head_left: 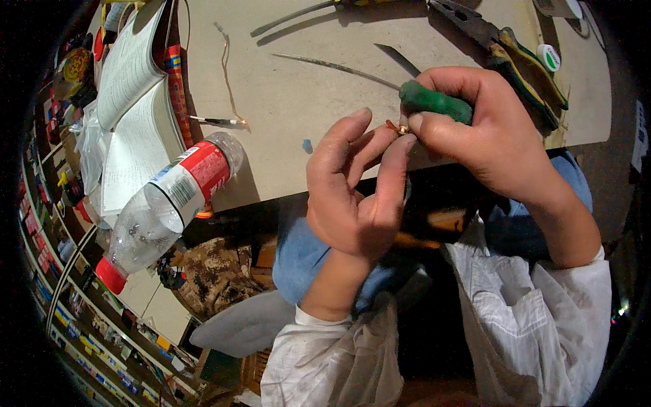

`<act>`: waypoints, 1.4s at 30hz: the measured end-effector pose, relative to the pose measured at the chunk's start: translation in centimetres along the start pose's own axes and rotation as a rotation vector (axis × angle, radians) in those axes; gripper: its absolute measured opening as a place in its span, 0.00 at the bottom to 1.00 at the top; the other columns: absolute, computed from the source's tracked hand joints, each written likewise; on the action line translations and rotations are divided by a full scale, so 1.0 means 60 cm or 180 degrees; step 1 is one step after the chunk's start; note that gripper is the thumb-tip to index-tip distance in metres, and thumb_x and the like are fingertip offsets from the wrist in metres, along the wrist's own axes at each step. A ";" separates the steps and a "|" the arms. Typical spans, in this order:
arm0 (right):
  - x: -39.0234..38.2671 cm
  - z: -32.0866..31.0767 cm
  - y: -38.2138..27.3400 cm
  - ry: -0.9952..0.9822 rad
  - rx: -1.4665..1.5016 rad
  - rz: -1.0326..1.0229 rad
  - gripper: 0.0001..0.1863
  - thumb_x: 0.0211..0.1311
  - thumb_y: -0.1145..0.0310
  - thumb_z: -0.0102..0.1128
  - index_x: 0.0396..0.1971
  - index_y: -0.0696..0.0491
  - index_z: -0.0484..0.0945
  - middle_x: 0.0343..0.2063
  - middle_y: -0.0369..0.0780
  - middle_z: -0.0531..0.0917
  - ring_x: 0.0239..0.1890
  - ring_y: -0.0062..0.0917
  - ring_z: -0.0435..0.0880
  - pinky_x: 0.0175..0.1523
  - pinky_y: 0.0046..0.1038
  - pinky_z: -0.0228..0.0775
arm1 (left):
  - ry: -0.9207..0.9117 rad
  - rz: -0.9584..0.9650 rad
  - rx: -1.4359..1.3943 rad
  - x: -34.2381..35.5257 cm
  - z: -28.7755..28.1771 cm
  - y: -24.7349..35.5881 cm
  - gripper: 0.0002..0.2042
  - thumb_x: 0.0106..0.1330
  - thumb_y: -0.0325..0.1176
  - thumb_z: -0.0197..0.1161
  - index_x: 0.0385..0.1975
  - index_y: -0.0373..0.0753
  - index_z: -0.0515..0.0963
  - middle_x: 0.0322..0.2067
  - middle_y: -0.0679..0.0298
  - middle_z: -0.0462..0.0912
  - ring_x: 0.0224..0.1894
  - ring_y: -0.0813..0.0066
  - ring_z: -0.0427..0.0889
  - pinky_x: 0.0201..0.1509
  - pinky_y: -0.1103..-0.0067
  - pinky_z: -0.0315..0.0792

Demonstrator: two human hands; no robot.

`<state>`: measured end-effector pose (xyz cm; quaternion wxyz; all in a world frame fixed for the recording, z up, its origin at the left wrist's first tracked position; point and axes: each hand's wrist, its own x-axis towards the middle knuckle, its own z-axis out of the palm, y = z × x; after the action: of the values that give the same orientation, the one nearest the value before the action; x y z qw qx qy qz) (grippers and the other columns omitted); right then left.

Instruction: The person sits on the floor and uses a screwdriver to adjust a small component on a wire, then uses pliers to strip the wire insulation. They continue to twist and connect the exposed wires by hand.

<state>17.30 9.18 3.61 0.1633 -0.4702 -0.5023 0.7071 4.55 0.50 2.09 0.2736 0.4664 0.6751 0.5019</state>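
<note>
A small brassy part with a reddish-brown bit (403, 129) is pinched between the thumb and a finger of my left hand (352, 197); its exact kind is too small to make out. My right hand (495, 129) is wrapped around the green handle of a screwdriver-like tool (437, 103). That tool's long thin metal shaft points left over the table, its tip clear of the small part. The right thumb touches or nearly touches the small part at the left fingertips. Both hands are held over the table's front edge.
Pliers (505, 57) lie at the upper right, beside a white round cap (548, 58). Another tool's shaft (291, 19) is at the top. A copper wire (227, 68), a plastic bottle (169, 197) and an open notebook (132, 102) are left. Shelves of packages (88, 319) stand beyond.
</note>
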 end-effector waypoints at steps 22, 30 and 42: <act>-0.008 -0.006 -0.019 -0.0253 0.0281 0.0167 0.10 0.52 0.66 0.62 0.29 0.56 0.76 0.23 0.30 0.76 0.23 0.09 0.70 0.28 0.12 0.61 | -0.0115 0.1181 -0.0171 0.012 -0.023 -0.014 0.23 0.50 0.11 0.61 0.47 0.30 0.64 0.37 0.45 0.78 0.41 0.60 0.81 0.46 0.74 0.76; -0.005 -0.006 -0.013 -0.0466 0.0611 0.0370 0.10 0.52 0.65 0.63 0.28 0.56 0.76 0.20 0.29 0.74 0.21 0.09 0.68 0.26 0.13 0.59 | -0.0459 0.1159 0.0461 0.021 -0.027 -0.003 0.24 0.50 0.12 0.62 0.45 0.31 0.59 0.36 0.46 0.78 0.37 0.59 0.82 0.44 0.73 0.77; -0.001 0.000 -0.007 -0.0480 0.0476 0.0125 0.10 0.57 0.66 0.60 0.31 0.58 0.75 0.20 0.30 0.74 0.21 0.09 0.71 0.26 0.12 0.61 | -0.0030 -0.0858 -0.0959 0.019 -0.022 0.011 0.21 0.54 0.16 0.61 0.44 0.32 0.60 0.33 0.51 0.81 0.35 0.73 0.81 0.40 0.85 0.73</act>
<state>17.22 9.32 4.02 0.1459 -0.4119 -0.4497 0.7790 3.21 0.99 3.28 0.4081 0.3280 0.6474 0.5539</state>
